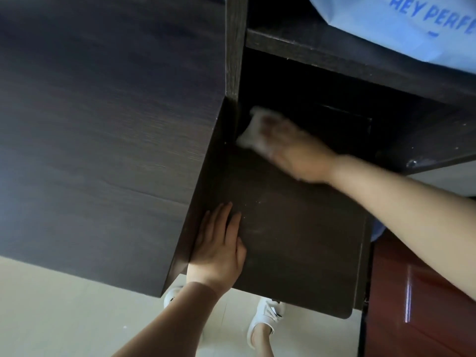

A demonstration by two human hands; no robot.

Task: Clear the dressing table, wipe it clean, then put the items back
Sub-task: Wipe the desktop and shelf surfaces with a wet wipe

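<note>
Matt dark wood-grain dressing table [296, 240]

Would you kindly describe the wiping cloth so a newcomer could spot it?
Find the dark wooden dressing table. At its back left corner, the right hand presses a small white cloth. It is the only pale thing on that dark surface.

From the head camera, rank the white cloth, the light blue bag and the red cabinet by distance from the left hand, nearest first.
1. White cloth: beyond the left hand, under the right hand.
2. Red cabinet: low on the right.
3. Light blue bag: top right, on the shelf.
</note>
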